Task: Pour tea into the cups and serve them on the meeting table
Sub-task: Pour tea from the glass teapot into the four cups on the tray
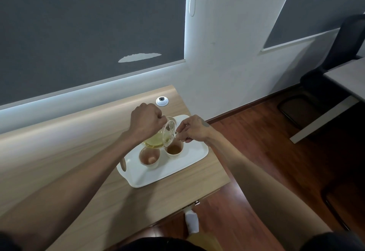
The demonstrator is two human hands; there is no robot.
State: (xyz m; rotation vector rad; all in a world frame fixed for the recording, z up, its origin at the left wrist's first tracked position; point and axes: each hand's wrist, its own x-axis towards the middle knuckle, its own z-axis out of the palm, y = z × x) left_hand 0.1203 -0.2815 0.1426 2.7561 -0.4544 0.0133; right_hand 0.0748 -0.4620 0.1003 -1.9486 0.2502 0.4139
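Observation:
A white tray (173, 169) lies on the wooden table (59, 163) near its right end. Two pale cups stand on it: the left cup (149, 157) looks nearly empty, the right cup (174, 149) holds brownish tea. A glass teapot (158, 138) with yellow-green tea hangs tilted above the left cup. My left hand (145, 121) grips its handle from the far side. My right hand (194, 129) pinches the knob of the teapot's lid (175, 133) with its fingertips. No stream of tea can be made out.
A round cable grommet (162, 101) sits in the table behind the tray. The table's right edge is close to the tray, with wooden floor beyond. A black office chair (335, 57) and a grey desk (345, 76) stand at the far right.

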